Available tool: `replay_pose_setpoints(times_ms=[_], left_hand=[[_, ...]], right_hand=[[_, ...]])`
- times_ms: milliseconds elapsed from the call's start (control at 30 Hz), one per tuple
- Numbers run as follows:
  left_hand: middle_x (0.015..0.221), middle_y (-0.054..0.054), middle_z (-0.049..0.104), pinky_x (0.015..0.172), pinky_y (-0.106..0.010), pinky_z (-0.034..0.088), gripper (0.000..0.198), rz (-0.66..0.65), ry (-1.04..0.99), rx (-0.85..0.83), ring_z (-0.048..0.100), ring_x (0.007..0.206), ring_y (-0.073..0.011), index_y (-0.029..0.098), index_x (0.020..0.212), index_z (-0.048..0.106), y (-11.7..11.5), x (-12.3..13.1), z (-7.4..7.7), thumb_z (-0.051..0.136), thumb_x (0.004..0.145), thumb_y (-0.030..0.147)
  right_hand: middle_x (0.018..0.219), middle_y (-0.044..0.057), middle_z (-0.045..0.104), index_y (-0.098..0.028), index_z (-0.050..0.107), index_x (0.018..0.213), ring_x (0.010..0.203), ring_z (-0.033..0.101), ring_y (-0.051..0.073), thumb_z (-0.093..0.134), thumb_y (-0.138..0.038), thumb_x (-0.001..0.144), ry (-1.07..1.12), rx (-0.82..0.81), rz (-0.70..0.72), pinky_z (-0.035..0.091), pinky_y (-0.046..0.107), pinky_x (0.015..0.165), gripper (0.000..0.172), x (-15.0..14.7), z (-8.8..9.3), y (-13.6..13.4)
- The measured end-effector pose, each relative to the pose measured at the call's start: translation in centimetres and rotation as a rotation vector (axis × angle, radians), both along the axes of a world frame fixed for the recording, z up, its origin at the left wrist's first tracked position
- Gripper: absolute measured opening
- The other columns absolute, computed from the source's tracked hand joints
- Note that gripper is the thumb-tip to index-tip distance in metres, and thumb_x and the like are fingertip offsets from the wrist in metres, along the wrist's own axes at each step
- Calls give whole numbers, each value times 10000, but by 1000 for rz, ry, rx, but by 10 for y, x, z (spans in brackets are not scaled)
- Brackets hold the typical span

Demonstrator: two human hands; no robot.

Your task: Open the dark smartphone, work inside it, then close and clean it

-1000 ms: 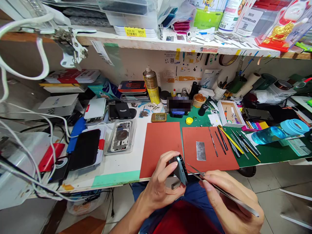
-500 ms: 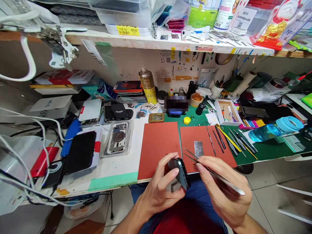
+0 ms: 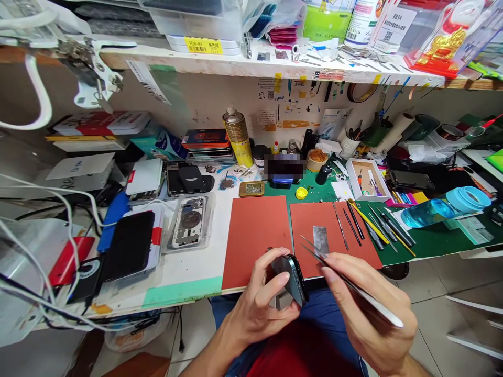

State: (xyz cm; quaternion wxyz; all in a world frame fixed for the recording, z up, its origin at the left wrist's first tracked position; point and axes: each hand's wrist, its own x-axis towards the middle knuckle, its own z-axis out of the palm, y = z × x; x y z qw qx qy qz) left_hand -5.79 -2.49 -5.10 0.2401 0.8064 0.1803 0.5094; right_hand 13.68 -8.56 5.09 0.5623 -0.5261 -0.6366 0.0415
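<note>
In my left hand a dark smartphone is held on edge above my lap, fingers wrapped round its sides and its bottom end facing me. My right hand pinches a pair of metal tweezers, the tips pointing up and left, apart from the phone. Beyond the tweezer tips a small grey metal plate lies on the right reddish-brown mat. The phone's far side is hidden from me.
Another reddish-brown mat lies to the left. Several pens and tools rest at right, near a blue water bottle. A phone housing in a clear tray and a black phone lie left. A crowded shelf hangs above.
My right hand with the tweezers has moved slightly right, away from the phone. The phone in my left hand has shifted only a little.
</note>
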Motion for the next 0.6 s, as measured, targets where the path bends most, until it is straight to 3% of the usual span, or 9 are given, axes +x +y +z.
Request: replay_pose_setpoints(times_ms=[167, 600], left_hand=[[1641, -218, 432, 1128, -516, 609, 1123, -16, -4, -12, 556, 1502, -319, 264, 1705, 303, 2, 0, 1, 724, 738, -122], [1613, -234, 480, 1084, -575, 626, 1105, 3, 10, -14, 587, 1464, -337, 279, 1702, 299, 1, -2, 1, 745, 762, -94]], right_hand=[[895, 44, 851, -162, 834, 1011, 763, 824, 166, 770, 2, 913, -6, 0, -61, 700, 217, 746, 202, 4, -1, -11], [855, 77, 809, -92, 797, 1052, 775, 810, 196, 719, 77, 912, -144, 67, 164, 704, 292, 682, 233, 7, -4, -18]])
